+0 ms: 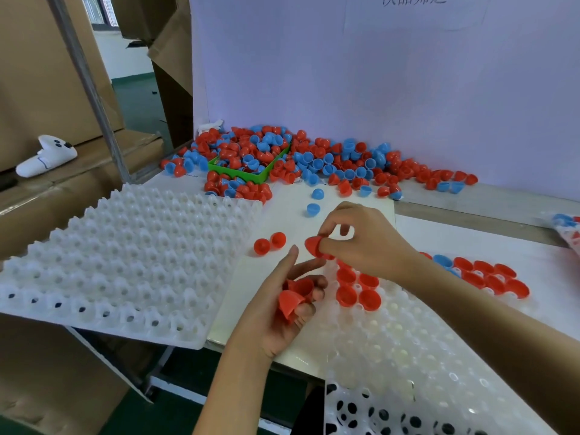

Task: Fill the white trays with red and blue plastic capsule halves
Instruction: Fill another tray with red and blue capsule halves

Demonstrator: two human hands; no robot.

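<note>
A white tray point(408, 350) lies in front of me with several red capsule halves point(357, 290) and a blue one point(443, 261) seated along its far rows. My right hand point(367, 240) pinches one red half point(314, 244) just above the tray's far left corner. My left hand point(282, 312) cups several red halves point(293, 298) in its curled fingers, beside the tray's left edge. Two loose red halves point(270, 242) and two blue halves point(315, 202) lie on the table beyond my hands.
A second white tray point(125, 262) lies at the left, overhanging the table edge. A big heap of red and blue halves point(314, 161) and a green bin point(248, 175) sit against the back wall. Cardboard boxes point(37, 89) stand at the left.
</note>
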